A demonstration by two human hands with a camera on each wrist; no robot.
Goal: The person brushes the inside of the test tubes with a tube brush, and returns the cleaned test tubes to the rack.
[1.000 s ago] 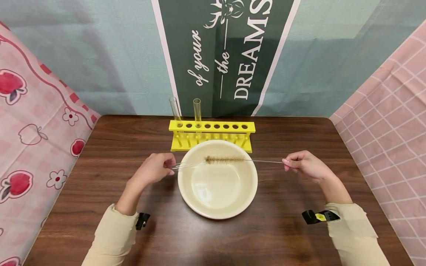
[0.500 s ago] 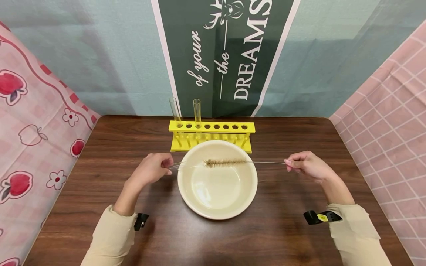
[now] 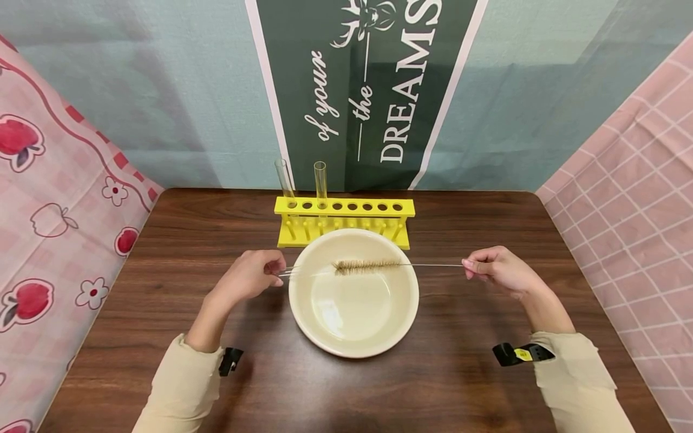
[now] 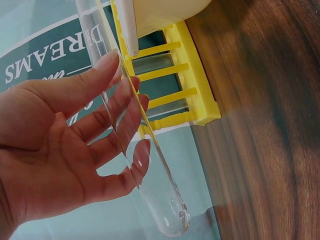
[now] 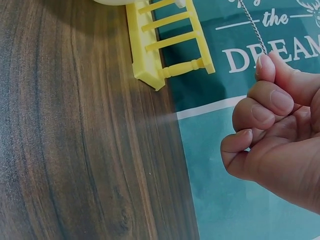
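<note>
My left hand (image 3: 249, 273) grips a clear glass test tube (image 4: 162, 200) between thumb and fingers. The tube's rounded end sticks out below the fingers in the left wrist view. In the head view it points right, over the rim of the cream bowl (image 3: 352, 313). A test tube brush (image 3: 368, 266) with tan bristles lies level above the bowl, its tip at the tube's right end. Whether the tip sits inside the glass I cannot tell. My right hand (image 3: 500, 270) pinches the brush's twisted wire handle (image 5: 254, 30) between thumb and forefinger, other fingers curled.
Behind the bowl stands a yellow test tube rack (image 3: 346, 206). One test tube (image 3: 321, 180) stands upright in it, and another test tube (image 3: 283, 177) leans at its left end. A dark wooden table (image 3: 379, 391) lies under everything, with a printed cloth (image 3: 206, 90) hanging behind.
The brush and my right hand have shifted slightly right, and the bristles sit a little nearer to me. My left hand moved slightly left, then back, still holding the tube.
</note>
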